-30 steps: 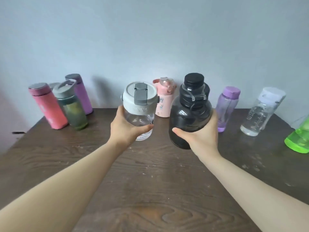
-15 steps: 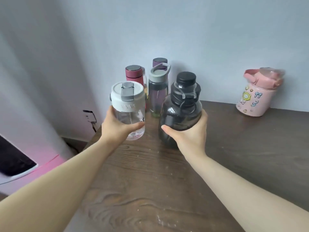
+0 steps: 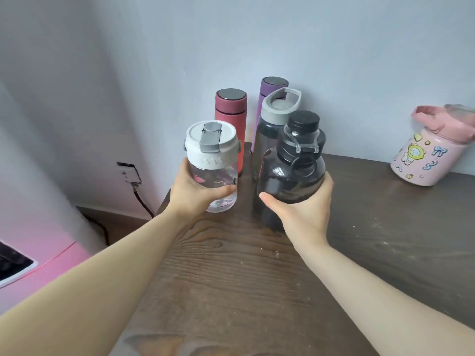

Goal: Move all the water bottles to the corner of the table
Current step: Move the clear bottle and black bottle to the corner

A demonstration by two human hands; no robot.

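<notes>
Two bottles are held up at the centre of the frame: the left hand [image 3: 191, 194] has its fingers wrapped around a clear bottle [image 3: 212, 165] with a white lid, and the right hand [image 3: 303, 209] grips a dark smoky bottle [image 3: 290, 173] with a black cap. Just behind them, at the far corner of the wooden bench [image 3: 244, 278] against the wall, stand a red flask [image 3: 230, 119], a purple flask [image 3: 267, 98] and a grey-lidded bottle [image 3: 272, 127], close together. At the right edge of the frame, well apart from that group, a pink bottle [image 3: 431, 155] with stickers sits on the bench.
</notes>
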